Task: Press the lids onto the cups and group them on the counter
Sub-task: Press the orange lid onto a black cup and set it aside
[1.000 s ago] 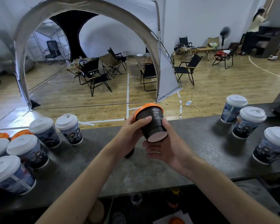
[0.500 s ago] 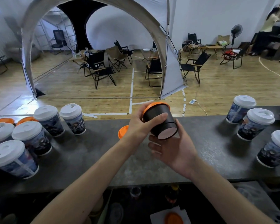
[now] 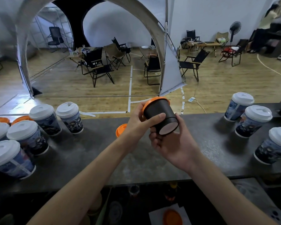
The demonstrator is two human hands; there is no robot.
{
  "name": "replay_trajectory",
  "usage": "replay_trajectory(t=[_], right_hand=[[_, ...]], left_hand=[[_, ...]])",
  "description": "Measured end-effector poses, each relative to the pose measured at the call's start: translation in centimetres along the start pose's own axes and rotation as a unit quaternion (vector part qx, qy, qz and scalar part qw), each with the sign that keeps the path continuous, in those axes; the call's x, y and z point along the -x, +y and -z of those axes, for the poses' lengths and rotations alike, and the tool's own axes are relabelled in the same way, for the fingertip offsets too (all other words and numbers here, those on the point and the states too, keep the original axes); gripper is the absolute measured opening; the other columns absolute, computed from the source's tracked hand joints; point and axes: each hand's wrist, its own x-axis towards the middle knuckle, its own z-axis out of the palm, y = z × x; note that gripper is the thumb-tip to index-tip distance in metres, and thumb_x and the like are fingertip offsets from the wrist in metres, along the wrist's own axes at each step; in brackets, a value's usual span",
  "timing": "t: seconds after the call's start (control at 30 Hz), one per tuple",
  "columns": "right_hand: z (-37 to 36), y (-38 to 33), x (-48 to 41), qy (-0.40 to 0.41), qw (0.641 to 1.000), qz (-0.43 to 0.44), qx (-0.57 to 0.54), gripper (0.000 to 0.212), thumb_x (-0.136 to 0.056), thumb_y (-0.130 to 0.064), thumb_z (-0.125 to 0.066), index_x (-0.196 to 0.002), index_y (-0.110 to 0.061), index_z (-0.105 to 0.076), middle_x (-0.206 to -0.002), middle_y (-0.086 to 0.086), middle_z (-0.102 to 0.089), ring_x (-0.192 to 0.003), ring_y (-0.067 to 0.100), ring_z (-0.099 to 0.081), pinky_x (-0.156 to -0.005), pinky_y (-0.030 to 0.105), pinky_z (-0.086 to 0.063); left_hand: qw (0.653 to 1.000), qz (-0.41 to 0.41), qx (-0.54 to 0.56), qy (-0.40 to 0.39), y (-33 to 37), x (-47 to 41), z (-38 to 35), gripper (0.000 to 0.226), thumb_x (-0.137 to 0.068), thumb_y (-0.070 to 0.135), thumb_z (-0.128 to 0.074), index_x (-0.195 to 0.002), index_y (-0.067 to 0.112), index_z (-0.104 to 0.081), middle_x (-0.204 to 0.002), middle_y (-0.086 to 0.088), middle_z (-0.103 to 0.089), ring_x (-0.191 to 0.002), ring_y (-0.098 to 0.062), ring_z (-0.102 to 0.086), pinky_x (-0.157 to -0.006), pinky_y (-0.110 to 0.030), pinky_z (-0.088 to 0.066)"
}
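Observation:
A small black cup (image 3: 159, 114) with an orange lid (image 3: 155, 101) is held tilted above the dark counter (image 3: 136, 156), its pale base facing me. My left hand (image 3: 139, 120) grips its side and lid rim, thumb across the wall. My right hand (image 3: 172, 142) cups it from below, fingers curled around its lower part. Another orange lid (image 3: 120, 129) lies on the counter behind my left hand, partly hidden. Several white-lidded printed cups (image 3: 28, 137) stand grouped at the left. Three more white-lidded cups (image 3: 251, 122) stand at the right.
Two orange-lidded items (image 3: 0, 120) sit at the far left behind the white-lidded group. An orange disc on paper (image 3: 172, 217) lies on a shelf below the counter. Beyond the counter are a wooden floor, folding chairs and an arched tent.
The cup has shifted slightly right and tilted further, with both hands still on it. An orange lid on the counter, hidden a second ago, now shows behind my left hand.

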Motion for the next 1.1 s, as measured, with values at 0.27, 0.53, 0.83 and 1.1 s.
replay_trajectory(t=[0.27, 0.53, 0.83, 1.1], right_hand=[[1.8, -0.1, -1.1, 0.226, 0.835, 0.330, 0.378, 0.067, -0.072, -0.042, -0.090, -0.125, -0.020, -0.056, -0.120, 0.003, -0.066, -0.107, 0.016, -0.068, -0.086, 0.031, -0.059], [3.0, -0.3, -2.1, 0.196, 0.547, 0.493, 0.648, 0.075, -0.076, -0.050, -0.078, -0.138, -0.015, -0.055, -0.122, -0.003, -0.057, -0.113, 0.015, -0.054, -0.091, 0.027, -0.048], [2.2, -0.3, -2.4, 0.169, 0.547, 0.466, 0.675, 0.080, -0.074, -0.056, -0.068, -0.144, -0.021, -0.051, -0.120, -0.011, -0.049, -0.113, 0.012, -0.051, -0.091, 0.019, -0.043], [3.9, 2.6, -5.0, 0.106, 0.616, 0.482, 0.614, 0.079, -0.068, -0.030, -0.092, -0.129, -0.020, -0.043, -0.126, -0.007, -0.052, -0.115, -0.002, -0.056, -0.091, 0.015, -0.050]], left_hand=[[0.995, 0.072, 0.059, 0.024, -1.9, 0.5, -0.3, 0.061, -0.096, 0.061, -0.052, -0.136, 0.016, -0.057, -0.130, -0.008, -0.069, -0.125, -0.021, -0.063, -0.106, -0.037, -0.048], [0.953, 0.198, 0.223, 0.053, -3.7, -0.2, 0.1, 0.077, -0.102, 0.068, -0.019, -0.140, 0.014, -0.059, -0.134, -0.013, -0.067, -0.125, -0.027, -0.063, -0.096, -0.040, -0.051], [0.895, 0.263, 0.357, 0.036, -4.4, -0.6, 0.4, 0.086, -0.097, 0.076, -0.023, -0.148, 0.012, -0.049, -0.139, -0.018, -0.061, -0.114, -0.037, -0.068, -0.083, -0.041, -0.060], [0.986, 0.111, 0.097, 0.074, -2.1, 0.5, 2.4, 0.095, -0.069, 0.075, -0.074, -0.139, 0.014, -0.056, -0.133, -0.017, -0.065, -0.125, -0.031, -0.062, -0.108, -0.048, -0.048]])
